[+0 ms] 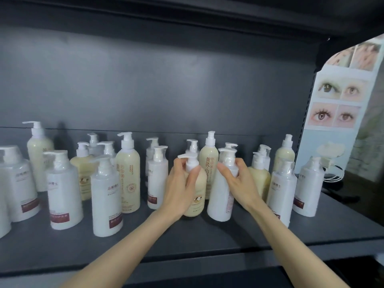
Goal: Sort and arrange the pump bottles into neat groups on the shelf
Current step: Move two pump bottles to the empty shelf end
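Several pump bottles stand mixed on a dark grey shelf [187,242]. My left hand [179,187] grips a short cream bottle [196,202] around its neck and shoulder, near the shelf's middle. Right beside it, my right hand [236,179] holds a tall white bottle [219,202] at its upper part; that bottle leans slightly left. A tall cream bottle with red characters [208,163] stands just behind the two. More white bottles [107,196] and cream bottles [127,173] are scattered to the left and right.
The shelf's back panel [166,90] is dark, and another shelf hangs overhead. A poster with eye photos [340,100] stands at the right end. White bottles [281,190] crowd the right side. Bare shelf surface lies along the front edge.
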`<state>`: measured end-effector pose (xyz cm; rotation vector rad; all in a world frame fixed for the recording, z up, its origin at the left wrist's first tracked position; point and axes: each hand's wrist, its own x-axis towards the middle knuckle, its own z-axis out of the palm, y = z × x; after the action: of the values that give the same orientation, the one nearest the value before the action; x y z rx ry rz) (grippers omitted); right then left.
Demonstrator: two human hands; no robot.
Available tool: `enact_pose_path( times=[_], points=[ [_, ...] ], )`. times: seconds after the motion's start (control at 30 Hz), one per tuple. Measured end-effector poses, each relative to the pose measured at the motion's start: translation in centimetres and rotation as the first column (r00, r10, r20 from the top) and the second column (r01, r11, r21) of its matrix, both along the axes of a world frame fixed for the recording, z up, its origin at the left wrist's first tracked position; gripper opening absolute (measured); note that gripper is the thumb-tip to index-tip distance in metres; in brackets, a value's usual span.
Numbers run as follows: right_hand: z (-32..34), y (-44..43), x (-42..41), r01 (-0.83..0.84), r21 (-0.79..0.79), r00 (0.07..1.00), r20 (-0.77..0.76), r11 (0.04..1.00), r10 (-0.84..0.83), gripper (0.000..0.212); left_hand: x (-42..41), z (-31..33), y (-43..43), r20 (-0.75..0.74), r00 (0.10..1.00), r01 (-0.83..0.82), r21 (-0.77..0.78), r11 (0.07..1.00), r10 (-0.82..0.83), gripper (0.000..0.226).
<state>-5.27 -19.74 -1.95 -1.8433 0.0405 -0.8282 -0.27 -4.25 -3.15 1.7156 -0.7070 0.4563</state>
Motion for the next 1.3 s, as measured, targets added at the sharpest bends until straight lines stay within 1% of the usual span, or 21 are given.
enact_pose_path(
  times=[0.07, 0.17, 0.23, 0.33, 0.47, 0.5, 0.57, 0.6, 0.63, 0.7, 0.77, 0.8, 0.87, 0.9, 0.97, 1.0, 1.07, 1.1, 1.23, 1.3],
  points=[
    [0.6, 0.9, -1.0, -0.018, 0.065, 0.999, 0.036, 0.998, 0.015, 0.019, -2.0, 0.9, 0.9, -0.024, 0.999, 0.044, -0.134, 0.990, -0.048, 0.019],
    [1.0, 2.1, -2.6, -0.079, 0.144, 0.995, 0.063, 0.986, 0.071, 0.022, -4.7, 2.0, 2.5, -0.098, 0.982, 0.120, -0.347, 0.930, -0.164, 0.016],
    [1.1, 3.1, -4.0, -0.140, 0.175, 0.989, 0.061, 0.975, 0.131, 0.027, -6.4, 2.3, 3.6, -0.129, 0.974, 0.115, -0.423, 0.899, -0.185, 0.008],
    [1.0, 4.4, -5.7, -0.230, 0.208, 0.973, 0.043, 0.951, 0.226, 0.036, -9.1, 1.8, 5.3, -0.163, 0.976, 0.060, -0.434, 0.899, -0.144, 0.008],
    [0.4, 8.0, -7.5, -0.324, 0.203, 0.943, -0.010, 0.924, 0.333, 0.068, -12.4, 0.9, 8.8, -0.208, 0.976, -0.025, -0.421, 0.907, -0.069, 0.011],
    [0.4, 9.2, -7.8, -0.343, 0.211, 0.935, -0.019, 0.916, 0.354, 0.066, -13.1, 0.7, 10.0, -0.205, 0.978, -0.054, -0.406, 0.912, -0.034, 0.011],
    [0.6, 11.9, -8.2, -0.392, 0.210, 0.915, -0.014, 0.896, 0.404, 0.041, -14.2, 0.8, 12.7, -0.178, 0.983, -0.110, -0.373, 0.921, 0.045, 0.008],
    [0.7, 13.5, -8.4, -0.420, 0.205, 0.902, -0.015, 0.884, 0.432, 0.033, -14.7, 0.9, 14.2, -0.165, 0.983, -0.141, -0.360, 0.922, 0.086, 0.007],
    [0.9, 15.1, -8.5, -0.448, 0.194, 0.888, -0.016, 0.873, 0.459, 0.035, -15.1, 1.1, 15.8, -0.151, 0.981, -0.168, -0.353, 0.921, 0.121, 0.008],
    [1.1, 18.4, -8.3, -0.474, 0.189, 0.873, -0.023, 0.860, 0.487, 0.047, -15.6, 1.5, 19.2, -0.132, 0.972, -0.227, -0.329, 0.917, 0.193, 0.013],
    [1.4, 22.2, -8.1, -0.510, 0.186, 0.852, -0.030, 0.840, 0.523, 0.073, -16.3, 1.8, 23.0, -0.120, 0.960, -0.277, -0.316, 0.908, 0.251, 0.016],
    [1.5, 24.2, -8.0, -0.521, 0.166, 0.846, -0.027, 0.837, 0.532, 0.081, -16.5, 1.8, 25.1, -0.115, 0.955, -0.297, -0.312, 0.902, 0.275, 0.016],
    [1.8, 28.4, -8.1, -0.551, 0.156, 0.828, -0.022, 0.820, 0.561, 0.085, -17.1, 1.8, 29.3, -0.105, 0.937, -0.349, -0.302, 0.887, 0.333, 0.018],
    [1.8, 30.7, -7.9, -0.557, 0.158, 0.823, -0.026, 0.816, 0.567, 0.084, -17.4, 1.7, 31.6, -0.102, 0.926, -0.378, -0.297, 0.877, 0.364, 0.021],
    [1.9, 35.4, -7.6, -0.584, 0.150, 0.806, -0.014, 0.798, 0.592, 0.062, -17.8, 1.7, 36.4, -0.105, 0.900, -0.435, -0.287, 0.853, 0.424, 0.027],
    [1.9, 38.0, -7.5, -0.598, 0.146, 0.795, -0.018, 0.788, 0.607, 0.055, -17.8, 1.7, 39.0, -0.104, 0.886, -0.461, -0.278, 0.842, 0.451, 0.026],
    [1.7, 43.2, -7.1, -0.626, 0.153, 0.773, -0.012, 0.765, 0.635, 0.059, -18.0, 1.7, 44.0, -0.094, 0.861, -0.506, -0.249, 0.826, 0.499, 0.026],
    [1.7, 45.7, -7.1, -0.634, 0.156, 0.766, -0.007, 0.757, 0.643, 0.055, -17.9, 1.7, 46.4, -0.088, 0.848, -0.527, -0.234, 0.817, 0.522, 0.026],
    [2.2, 54.3, -6.3, -0.651, 0.157, 0.752, 0.006, 0.743, 0.659, 0.026, -17.2, 2.6, 54.8, -0.093, 0.814, -0.578, -0.233, 0.782, 0.573, 0.021],
    [3.0, 57.9, -5.6, -0.661, 0.145, 0.745, 0.013, 0.736, 0.667, 0.029, -16.6, 3.3, 58.2, -0.085, 0.805, -0.590, -0.231, 0.774, 0.588, 0.021]
  ],
)
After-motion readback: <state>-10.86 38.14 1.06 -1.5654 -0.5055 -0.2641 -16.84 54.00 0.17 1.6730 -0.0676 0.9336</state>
